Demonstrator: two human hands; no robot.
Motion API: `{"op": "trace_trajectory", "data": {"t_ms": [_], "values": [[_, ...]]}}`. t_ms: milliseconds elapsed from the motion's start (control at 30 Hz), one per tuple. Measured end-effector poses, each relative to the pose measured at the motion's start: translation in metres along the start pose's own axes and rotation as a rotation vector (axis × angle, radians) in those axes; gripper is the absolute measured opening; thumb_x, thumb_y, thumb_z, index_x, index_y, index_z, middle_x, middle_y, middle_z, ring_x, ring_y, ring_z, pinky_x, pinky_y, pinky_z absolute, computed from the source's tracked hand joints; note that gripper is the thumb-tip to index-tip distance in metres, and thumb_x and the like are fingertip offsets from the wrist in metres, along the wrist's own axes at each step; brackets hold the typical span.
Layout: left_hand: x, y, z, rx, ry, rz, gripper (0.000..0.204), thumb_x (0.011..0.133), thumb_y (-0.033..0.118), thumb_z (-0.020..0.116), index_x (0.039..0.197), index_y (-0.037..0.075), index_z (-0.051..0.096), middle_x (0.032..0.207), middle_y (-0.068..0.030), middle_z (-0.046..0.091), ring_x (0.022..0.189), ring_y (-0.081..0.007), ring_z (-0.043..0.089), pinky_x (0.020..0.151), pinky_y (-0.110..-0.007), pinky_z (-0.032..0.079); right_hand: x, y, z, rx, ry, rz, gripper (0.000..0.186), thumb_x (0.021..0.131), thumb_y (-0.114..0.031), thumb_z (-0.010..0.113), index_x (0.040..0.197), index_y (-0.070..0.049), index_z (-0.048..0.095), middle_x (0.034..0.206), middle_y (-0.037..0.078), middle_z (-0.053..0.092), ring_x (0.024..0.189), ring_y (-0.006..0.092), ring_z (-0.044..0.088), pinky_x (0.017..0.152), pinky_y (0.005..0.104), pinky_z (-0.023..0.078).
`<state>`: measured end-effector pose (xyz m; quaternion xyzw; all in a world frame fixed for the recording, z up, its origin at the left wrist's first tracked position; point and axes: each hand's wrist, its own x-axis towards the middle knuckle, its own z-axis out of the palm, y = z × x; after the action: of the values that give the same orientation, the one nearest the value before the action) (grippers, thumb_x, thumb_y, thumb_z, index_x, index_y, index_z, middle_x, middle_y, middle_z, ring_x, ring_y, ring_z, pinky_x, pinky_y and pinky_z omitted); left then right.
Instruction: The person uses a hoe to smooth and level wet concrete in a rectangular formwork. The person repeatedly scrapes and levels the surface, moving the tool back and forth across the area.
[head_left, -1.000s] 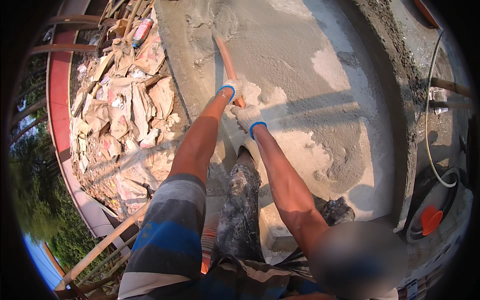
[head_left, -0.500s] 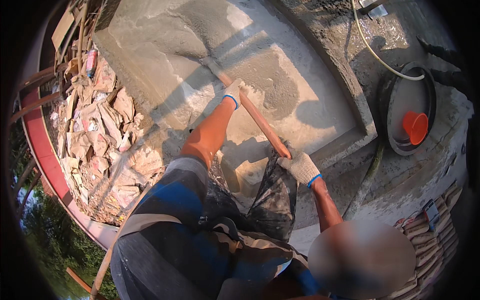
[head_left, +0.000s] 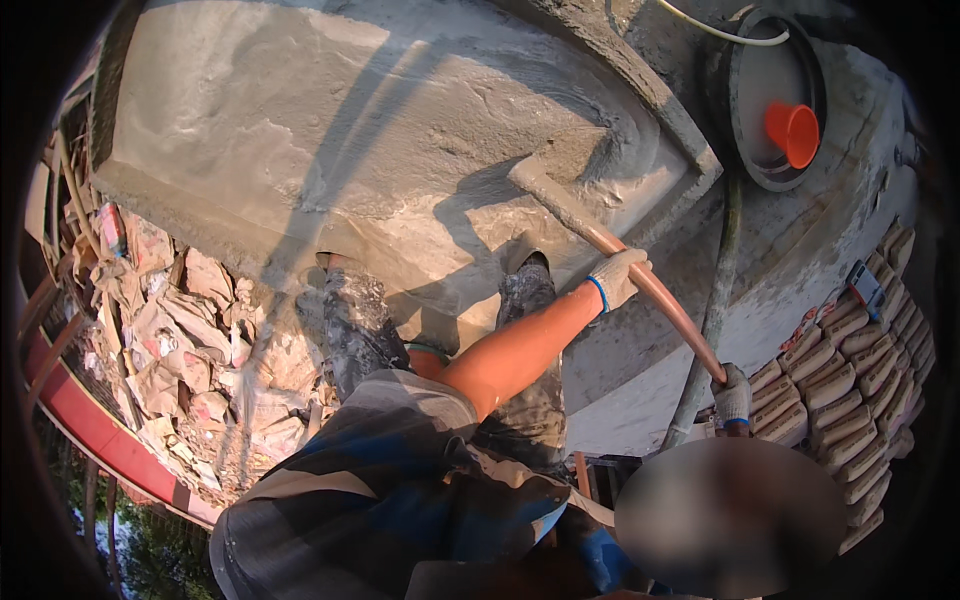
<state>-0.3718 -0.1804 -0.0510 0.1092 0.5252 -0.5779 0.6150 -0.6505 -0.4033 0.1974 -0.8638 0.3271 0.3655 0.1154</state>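
Note:
Both of my gloved hands grip a long wooden tool handle [head_left: 680, 320] that slants from the lower right up into wet grey mortar [head_left: 420, 120]. My left hand [head_left: 620, 279] is wrapped round its middle. Lower down, my right hand [head_left: 734, 393] is closed round the handle's end. The far part of the handle is coated in mortar. The tool's head is caked or sunk in the mix, so I cannot tell if it is a hoe or a shovel. My splattered trouser legs stand at the near edge of the mortar.
A low mortar-covered wall [head_left: 685, 135] bounds the mix. Beyond it sits a black tub [head_left: 740, 130] of grey water with a red bucket [head_left: 793, 133] and a hose [head_left: 715, 33]. Torn paper bags [head_left: 190, 330] lie at left; stacked filled sacks [head_left: 840, 380] stand at right.
The tool has swung right and been drawn nearer, its head moving from the middle of the mix toward the right-hand wall. Both hands moved right and down with it. My view has shifted too.

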Motion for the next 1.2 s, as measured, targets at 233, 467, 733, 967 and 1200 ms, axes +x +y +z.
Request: {"op": "trace_trajectory", "data": {"t_ms": [233, 467, 733, 967, 1200], "values": [[0.039, 0.162, -0.027, 0.378, 0.002, -0.035, 0.024, 0.096, 0.025, 0.069, 0.108, 0.005, 0.064, 0.100, -0.0090, 0.065, 0.100, -0.0260, 0.065, 0.091, -0.041, 0.056, 0.072, -0.191, -0.031, -0.037, -0.047, 0.105, 0.024, 0.084, -0.020, 0.075, 0.106, -0.010, 0.071, 0.091, 0.022, 0.072, 0.088, 0.0451, 0.070, 0.075, 0.0506, 0.056], [-0.070, 0.326, -0.044, 0.326, 0.090, 0.076, 0.022, 0.093, 0.027, 0.071, 0.103, 0.008, 0.063, 0.096, -0.0094, 0.064, 0.090, -0.0248, 0.066, 0.079, -0.041, 0.060, 0.115, -0.368, -0.043, -0.101, -0.088, 0.046, 0.024, 0.084, -0.026, 0.076, 0.102, -0.010, 0.070, 0.090, 0.020, 0.072, 0.087, 0.0436, 0.070, 0.073, 0.0513, 0.055], [-0.237, 0.608, -0.122, 0.492, 0.130, 0.564, 0.024, 0.090, 0.024, 0.076, 0.105, 0.007, 0.067, 0.092, -0.0099, 0.068, 0.082, -0.0243, 0.070, 0.072, -0.042, 0.061, 0.207, -0.629, 0.046, 0.119, -0.137, -0.348, 0.036, 0.082, -0.030, 0.083, 0.100, -0.003, 0.068, 0.081, 0.024, 0.071, 0.080, 0.0466, 0.070, 0.068, 0.0483, 0.054], [-0.381, 0.863, -0.240, 0.551, 0.680, 0.983, 0.046, 0.085, 0.038, 0.076, 0.107, -0.001, 0.069, 0.092, -0.0140, 0.071, 0.077, -0.0250, 0.070, 0.067, -0.042, 0.057, 0.282, -0.924, 0.125, 0.372, -0.280, -0.574, 0.039, 0.085, -0.034, 0.081, 0.102, -0.001, 0.069, 0.084, 0.027, 0.071, 0.082, 0.0450, 0.072, 0.070, 0.0471, 0.055], [-0.537, 0.981, -0.291, 0.796, 1.283, 1.263, 0.064, 0.086, 0.044, 0.073, 0.119, -0.010, 0.069, 0.112, -0.0286, 0.073, 0.107, -0.0373, 0.073, 0.088, -0.046, 0.056, 0.301, -1.187, 0.132, 0.460, -0.279, -0.827, 0.050, 0.087, -0.046, 0.078, 0.099, 0.002, 0.069, 0.079, 0.026, 0.070, 0.079, 0.0436, 0.072, 0.073, 0.0494, 0.054]]}}
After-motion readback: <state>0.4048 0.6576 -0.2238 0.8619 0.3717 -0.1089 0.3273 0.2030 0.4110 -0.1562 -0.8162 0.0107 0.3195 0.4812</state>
